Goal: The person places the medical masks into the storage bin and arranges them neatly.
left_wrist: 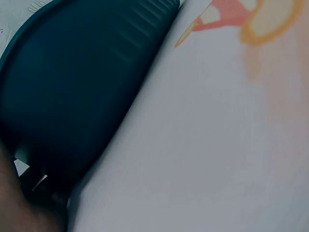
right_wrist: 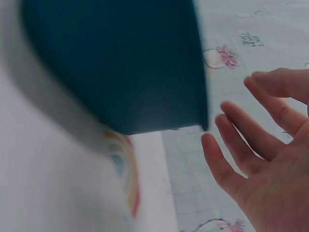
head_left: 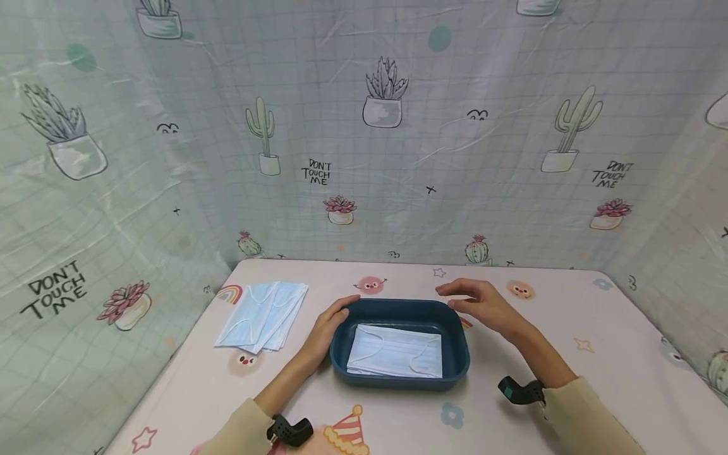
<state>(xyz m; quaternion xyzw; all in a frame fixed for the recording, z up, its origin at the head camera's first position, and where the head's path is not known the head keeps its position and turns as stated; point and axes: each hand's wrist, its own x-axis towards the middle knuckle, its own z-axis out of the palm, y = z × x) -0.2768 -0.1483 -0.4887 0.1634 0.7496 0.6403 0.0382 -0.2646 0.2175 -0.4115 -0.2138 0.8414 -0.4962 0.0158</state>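
A deep blue box sits on the counter, near the middle, between two hands. A small stack of pale blue face masks with white ear loops lies flat inside it. The left hand touches the left end of the box, with its fingers by the far left corner and its thumb at the rim. I cannot tell how tightly it holds on, because its wrist view is dark and shows just a bit of that hand. The right hand is just beside the far right corner of the box. Its fingers are a little bent and spread apart, and it has hold of nothing. More masks lie in a fanned-out pile on the left side of the counter, apart from the box. Both arms have tan sleeves, and a black gadget is on each wrist. The counter's cover has a party hat, stars and a rainbow printed on it. Behind it hangs a pale cloth with potted plants and words on it.
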